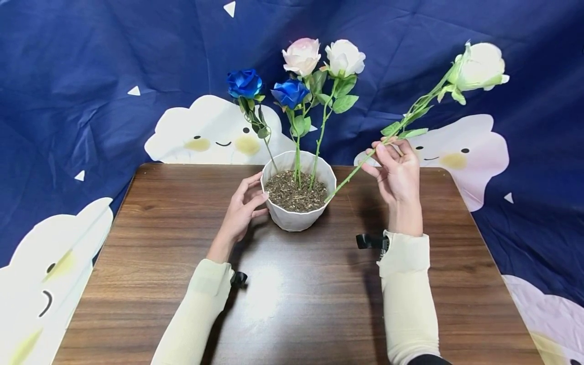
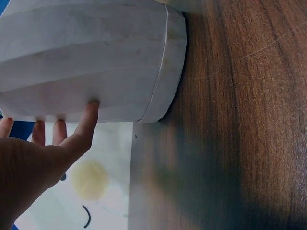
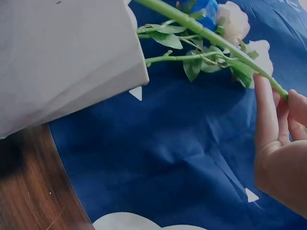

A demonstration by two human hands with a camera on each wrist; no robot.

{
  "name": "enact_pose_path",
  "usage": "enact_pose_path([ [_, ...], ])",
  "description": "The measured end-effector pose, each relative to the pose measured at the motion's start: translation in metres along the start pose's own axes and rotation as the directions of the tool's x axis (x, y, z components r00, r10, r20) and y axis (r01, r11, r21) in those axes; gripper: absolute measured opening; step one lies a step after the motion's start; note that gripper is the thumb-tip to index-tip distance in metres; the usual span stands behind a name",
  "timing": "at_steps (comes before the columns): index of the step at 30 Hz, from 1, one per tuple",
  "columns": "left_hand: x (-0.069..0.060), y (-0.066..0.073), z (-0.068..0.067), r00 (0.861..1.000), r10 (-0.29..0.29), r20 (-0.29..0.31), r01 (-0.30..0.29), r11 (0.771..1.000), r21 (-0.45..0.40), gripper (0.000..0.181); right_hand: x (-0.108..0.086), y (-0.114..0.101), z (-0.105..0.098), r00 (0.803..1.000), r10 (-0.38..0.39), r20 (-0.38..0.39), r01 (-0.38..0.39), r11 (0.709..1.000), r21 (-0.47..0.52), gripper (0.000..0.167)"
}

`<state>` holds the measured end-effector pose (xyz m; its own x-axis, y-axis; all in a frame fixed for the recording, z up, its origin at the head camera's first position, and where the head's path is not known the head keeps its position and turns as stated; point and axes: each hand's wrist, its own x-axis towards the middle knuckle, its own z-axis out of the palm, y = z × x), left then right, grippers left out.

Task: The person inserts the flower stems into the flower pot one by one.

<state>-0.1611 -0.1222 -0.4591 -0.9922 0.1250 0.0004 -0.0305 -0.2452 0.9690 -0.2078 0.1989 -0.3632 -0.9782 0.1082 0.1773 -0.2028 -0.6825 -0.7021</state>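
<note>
A white faceted flower pot [image 1: 296,220] filled with brown soil [image 1: 292,195] stands on the table. My left hand [image 1: 244,205] is at its left side; in the left wrist view its fingertips touch the pot wall [image 2: 86,57]. My right hand [image 1: 398,170] pinches the green stem of a white rose [image 1: 479,66] between thumb and fingers. The stem slants down left, its lower end at the pot's right rim over the soil. Two blue roses [image 1: 245,83], a pale pink rose [image 1: 302,57] and another white rose [image 1: 345,58] stand upright in the soil.
The brown wooden table [image 1: 159,243] carries the pot near its far edge. Behind hangs a dark blue cloth [image 1: 114,45] with smiling white clouds [image 1: 182,137] and small triangles. A black strap mount [image 1: 371,242] sits at the right wrist.
</note>
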Motion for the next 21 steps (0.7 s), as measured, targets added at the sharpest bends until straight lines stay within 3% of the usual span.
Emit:
enact_pose_path([
  [11,-0.001,0.001,0.000,1.000,0.000,-0.006,0.000,1.000,0.000,0.058,0.004,0.017,0.013,0.999,0.015,-0.037,-0.017,0.998,-0.064,0.018],
  [21,0.000,0.001,0.001,1.000,0.002,-0.002,-0.002,1.000,-0.004,0.058,0.004,0.035,0.023,1.000,0.021,0.002,-0.020,0.975,-0.222,0.016],
])
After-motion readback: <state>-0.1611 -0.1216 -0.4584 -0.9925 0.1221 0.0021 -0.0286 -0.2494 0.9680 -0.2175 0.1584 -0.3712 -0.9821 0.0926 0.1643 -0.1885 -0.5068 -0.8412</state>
